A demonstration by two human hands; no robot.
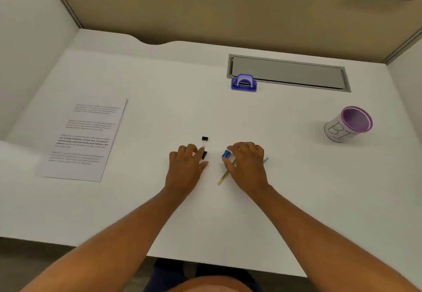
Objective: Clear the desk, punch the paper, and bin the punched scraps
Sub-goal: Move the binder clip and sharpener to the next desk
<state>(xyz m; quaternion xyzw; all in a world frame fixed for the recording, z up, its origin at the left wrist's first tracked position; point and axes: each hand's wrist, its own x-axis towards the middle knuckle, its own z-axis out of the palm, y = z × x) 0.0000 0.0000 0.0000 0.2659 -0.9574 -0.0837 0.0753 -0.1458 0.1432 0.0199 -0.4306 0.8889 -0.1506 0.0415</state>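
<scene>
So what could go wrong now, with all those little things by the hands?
1. The left hand is at two small binder clips; picking up both at once, one might slip and skitter off.
2. The right hand covers the pencil beside the blue sharpener; a nudge could roll the pencil towards the desk's near edge.
3. The bin cup stands far right, so small things could drop on the way.

matt white desk [274,189], glossy plastic hole punch [243,82], printed paper [84,141].
</scene>
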